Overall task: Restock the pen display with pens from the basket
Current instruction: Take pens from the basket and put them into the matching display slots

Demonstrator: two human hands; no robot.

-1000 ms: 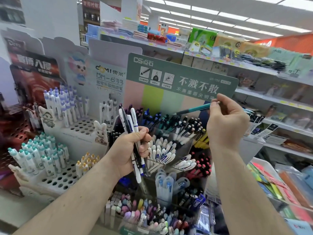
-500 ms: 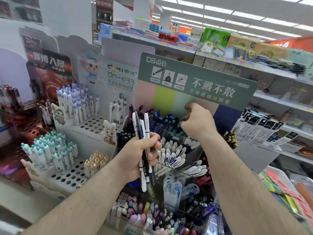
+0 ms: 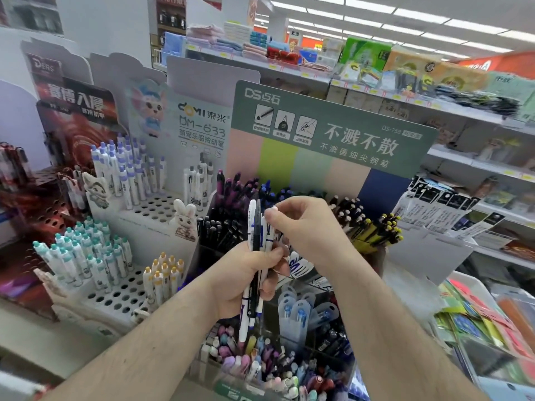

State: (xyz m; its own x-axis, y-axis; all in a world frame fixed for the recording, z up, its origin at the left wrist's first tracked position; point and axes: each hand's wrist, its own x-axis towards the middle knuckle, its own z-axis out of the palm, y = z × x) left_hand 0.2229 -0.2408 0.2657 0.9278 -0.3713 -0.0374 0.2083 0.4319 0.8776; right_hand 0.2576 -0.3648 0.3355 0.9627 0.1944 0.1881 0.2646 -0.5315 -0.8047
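Head view: the left hand (image 3: 246, 280) is clenched around a small bundle of pens (image 3: 256, 256) in front of the pen display (image 3: 318, 131). The bundle stands nearly upright, long axis vertical, cap ends up. The right hand (image 3: 307, 230) pinches the top of one white pen in it (thumb and forefinger closed on the cap). The step in hand looks like picking the next pen; next it needs drawing straight up, then matching to its compartment. The basket is not visible.
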